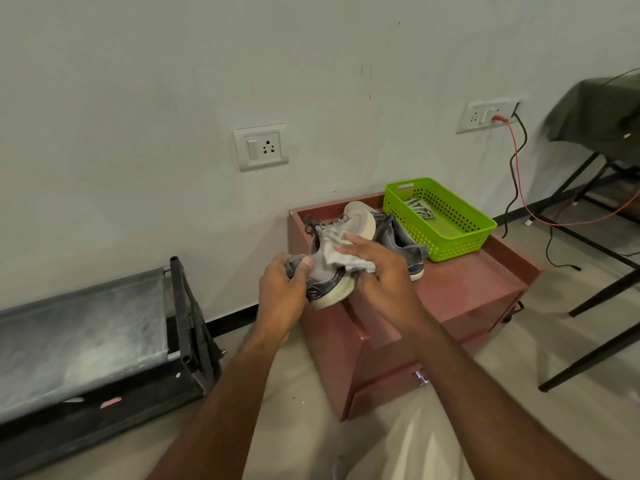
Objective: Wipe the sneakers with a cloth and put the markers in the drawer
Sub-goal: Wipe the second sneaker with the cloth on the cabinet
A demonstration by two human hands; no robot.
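My left hand (282,292) grips a grey sneaker (329,287) by its heel and holds it tilted, sole to the right, above the front left corner of a reddish drawer cabinet (464,285). My right hand (377,268) presses a pale grey cloth (341,254) against the sneaker's side. A second grey sneaker (405,244) rests on the cabinet top behind my hands, partly hidden. I see no markers. The cabinet's lower drawer (384,393) has a metal knob and looks closed.
A green plastic basket (450,237) with patterned fabric inside stands at the cabinet's back right. A low black bench (86,334) sits to the left by the wall. Black table legs (595,299) and trailing red and black cables lie to the right.
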